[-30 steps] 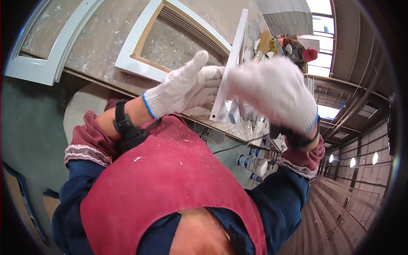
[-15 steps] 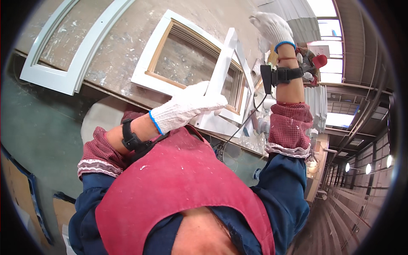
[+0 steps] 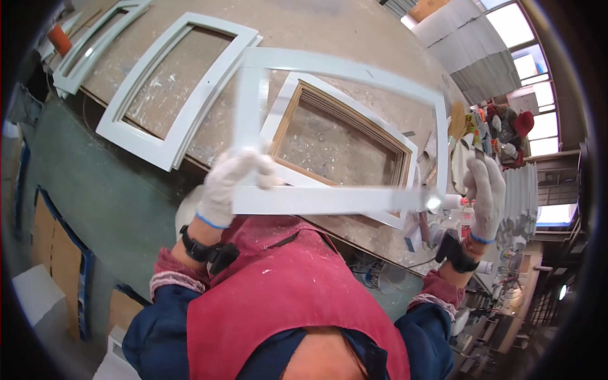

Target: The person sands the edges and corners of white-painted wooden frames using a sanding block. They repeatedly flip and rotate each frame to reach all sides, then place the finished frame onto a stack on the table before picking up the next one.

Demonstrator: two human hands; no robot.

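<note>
My gloved left hand (image 3: 233, 183) is closed around the near left corner of a white rectangular frame (image 3: 329, 201). Held up flat over the workbench, the frame looks slightly smeared by motion. My gloved right hand (image 3: 486, 193) is raised just past the frame's right end, apart from it. Its fingers are curled together, with a small dark spot by the fingertips; what they hold, if anything, I cannot make out. Beneath the held frame, a stack of white frames with bare wood inner edges (image 3: 342, 176) lies on the workbench (image 3: 329, 31).
More white frames (image 3: 174, 136) rest on the bench to the left, overhanging its near edge. Another person (image 3: 506, 130) in a red cap is at the far right, near stacked grey-white sheets (image 3: 465, 50). Brown panels (image 3: 60, 259) stand at the lower left.
The held frame has swung from steeply tilted to nearly flat, opening out over the bench. My right hand has come down from its raised reach, its fingers now curled. The view has shifted.
</note>
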